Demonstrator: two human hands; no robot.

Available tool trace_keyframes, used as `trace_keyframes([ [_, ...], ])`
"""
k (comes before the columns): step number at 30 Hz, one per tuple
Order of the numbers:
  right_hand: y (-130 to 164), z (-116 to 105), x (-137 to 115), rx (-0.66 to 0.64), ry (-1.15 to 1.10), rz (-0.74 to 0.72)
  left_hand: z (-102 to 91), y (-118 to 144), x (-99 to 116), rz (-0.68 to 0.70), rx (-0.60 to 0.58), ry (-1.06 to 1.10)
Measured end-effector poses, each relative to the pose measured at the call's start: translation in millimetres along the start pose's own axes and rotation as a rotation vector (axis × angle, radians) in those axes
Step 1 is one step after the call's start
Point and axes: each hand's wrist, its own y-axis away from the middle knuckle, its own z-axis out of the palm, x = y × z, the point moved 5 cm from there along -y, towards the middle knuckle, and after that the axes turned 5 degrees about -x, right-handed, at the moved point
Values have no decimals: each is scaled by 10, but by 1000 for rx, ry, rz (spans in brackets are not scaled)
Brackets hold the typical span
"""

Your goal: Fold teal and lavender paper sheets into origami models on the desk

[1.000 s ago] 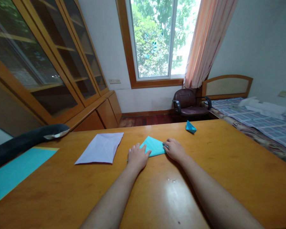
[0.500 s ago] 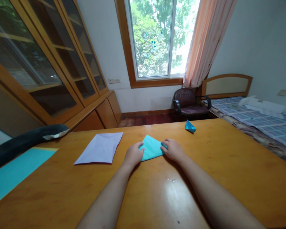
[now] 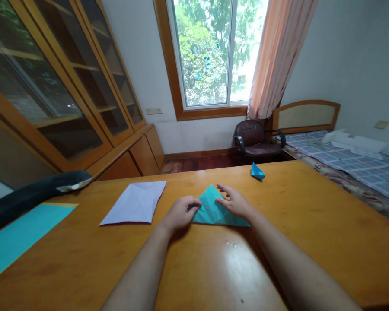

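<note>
A turquoise sheet of folded paper (image 3: 211, 211) lies in a triangle shape on the wooden table, its point facing away from me and creases across it. My left hand (image 3: 181, 211) grips its left edge, thumb and fingers closed on the paper. Over the right slope of the triangle is my right hand (image 3: 232, 200), fingers apart; whether its thumb touches the paper I cannot tell. A small blue folded paper boat (image 3: 257, 172) stands beyond, near the table's far edge.
Left of my hands lies a creased pale lilac sheet (image 3: 134, 203). A flat turquoise sheet (image 3: 26, 235) is at the far left, beside a dark, long soft-looking object (image 3: 35, 190). Past the table (image 3: 294, 242) stand an office chair (image 3: 254, 136) and a bed (image 3: 353, 151).
The turquoise paper has spread into a wider triangle, its right corner now showing nearer to me. My right hand has let go of the right edge and its fingers have parted.
</note>
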Motion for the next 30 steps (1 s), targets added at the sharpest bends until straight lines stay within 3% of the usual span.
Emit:
trace_keyframes([
  [6, -44, 1, -74, -69, -282, 63, 39, -3, 143, 58, -75, 14],
  [14, -57, -1, -152, -22, -338, 194, 54, 2, 217, -48, -158, -55],
  [21, -40, 91, -185, -17, -337, 200, -7, -164, 306, -184, 41, -139],
  [30, 52, 100, -182, 97, -398, 145, 93, -319, 406, -147, 225, 72],
])
